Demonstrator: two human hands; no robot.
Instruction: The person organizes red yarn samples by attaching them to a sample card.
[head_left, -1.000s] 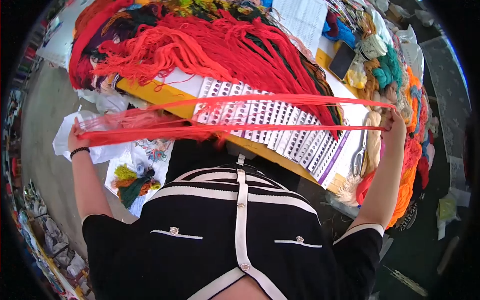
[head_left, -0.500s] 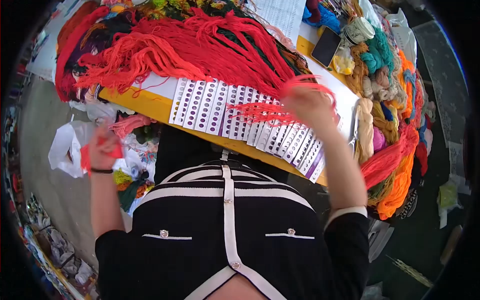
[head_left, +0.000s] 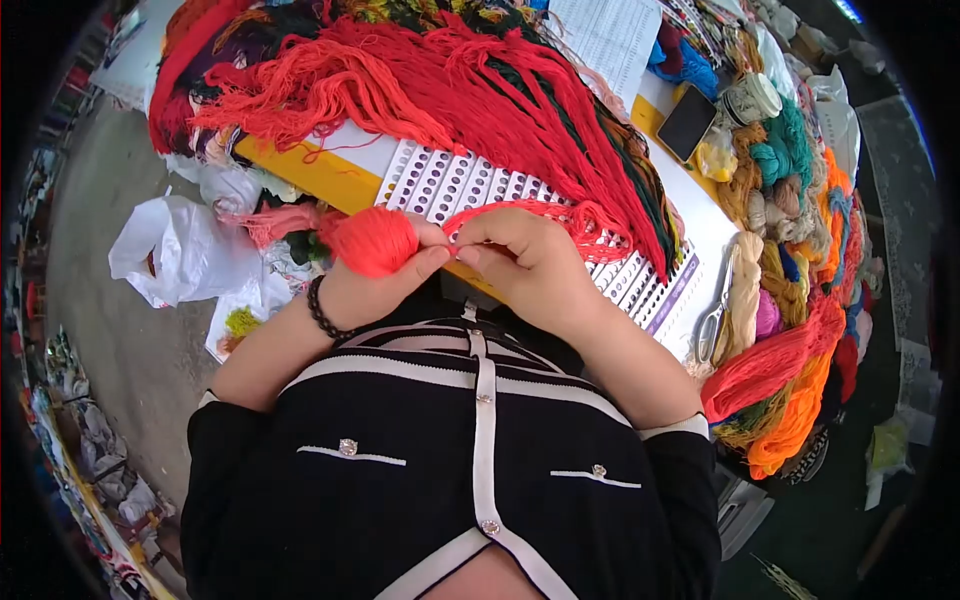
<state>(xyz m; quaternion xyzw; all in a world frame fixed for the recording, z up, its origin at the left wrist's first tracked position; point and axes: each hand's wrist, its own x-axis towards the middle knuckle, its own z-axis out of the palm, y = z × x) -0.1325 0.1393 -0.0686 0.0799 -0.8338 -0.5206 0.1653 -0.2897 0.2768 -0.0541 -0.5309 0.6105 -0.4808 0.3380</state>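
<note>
My left hand (head_left: pixel 370 290) is closed around a coral-red bundle of yarn (head_left: pixel 368 240), which bulges out above the fingers. Fingertips of my right hand (head_left: pixel 540 272) pinch at the end of that yarn, nearly touching the left thumb. From behind the right hand, a loose loop of red yarn (head_left: pixel 603 232) lies across white cards with rows of holes (head_left: pixel 450 185). Beyond both hands, long red skeins (head_left: pixel 500 110) and an orange-red skein (head_left: pixel 310 85) are heaped on the table.
Scissors (head_left: pixel 712 325) lie by a cream skein (head_left: pixel 741 290) on the right. A phone (head_left: pixel 687 123) and printed sheets (head_left: pixel 610 40) are farther back. Many coloured skeins, including an orange one (head_left: pixel 797 410), crowd the right edge. A white plastic bag (head_left: pixel 180 250) stands at left.
My left hand has come in from the far left with the coral-red yarn. My right hand has drawn back from the cards to meet it, and the loose yarn now rests on the cards.
</note>
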